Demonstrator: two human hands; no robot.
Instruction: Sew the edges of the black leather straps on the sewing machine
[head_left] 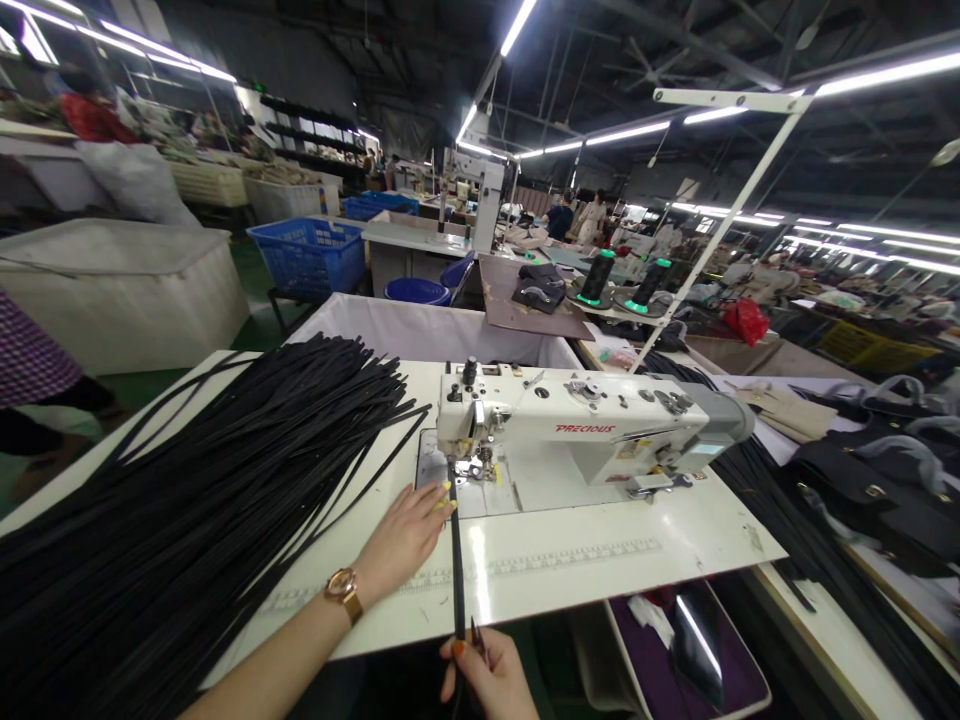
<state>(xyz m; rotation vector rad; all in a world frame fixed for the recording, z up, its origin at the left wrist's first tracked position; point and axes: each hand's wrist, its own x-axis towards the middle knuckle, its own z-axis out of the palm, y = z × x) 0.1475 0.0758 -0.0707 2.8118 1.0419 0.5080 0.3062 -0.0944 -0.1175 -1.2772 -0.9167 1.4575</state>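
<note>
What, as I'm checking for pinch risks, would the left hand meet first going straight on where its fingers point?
The left hand would probably meet the black strip first; its fingers seem to touch it. The metal presser foot appears just beyond, though depth is hard to judge.

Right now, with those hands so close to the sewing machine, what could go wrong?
The left hand lies close to the presser foot of the sewing machine, so a slip might hurt its fingertips. The right hand holds the black strip along with a dark pointed tool, which could nick it. Loose ends from the pile of strips reach toward the machine and might snag.
</note>
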